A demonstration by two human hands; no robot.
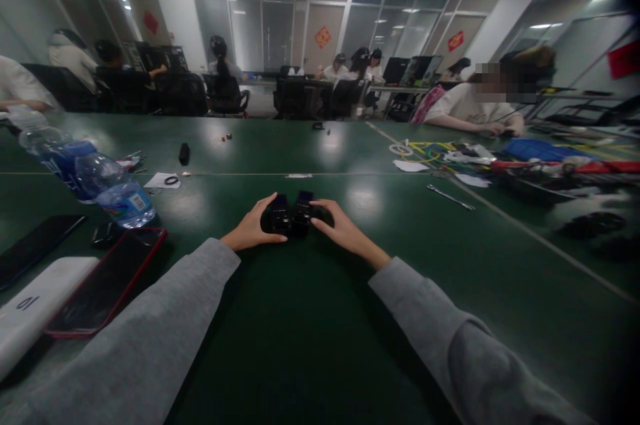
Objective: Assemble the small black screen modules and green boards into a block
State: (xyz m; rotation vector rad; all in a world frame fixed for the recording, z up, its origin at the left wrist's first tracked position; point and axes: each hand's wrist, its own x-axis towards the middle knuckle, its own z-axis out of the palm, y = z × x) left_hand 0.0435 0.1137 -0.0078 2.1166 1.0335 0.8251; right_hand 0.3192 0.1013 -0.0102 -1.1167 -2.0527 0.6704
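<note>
Two small black box-like devices with tiny light markings stand side by side on the dark green table, in front of me. My left hand curves round the left black device, its thumb at the near side and fingers at the far side. From the other side, my right hand grips the right black device between thumb and fingers. A narrow gap separates the two devices at the top. What kind of devices they are, I cannot make out.
At left are clear water bottles, a red-edged phone, a white power bank and a dark phone. A wrench and tangled cables lie at right. Across the table sits a person.
</note>
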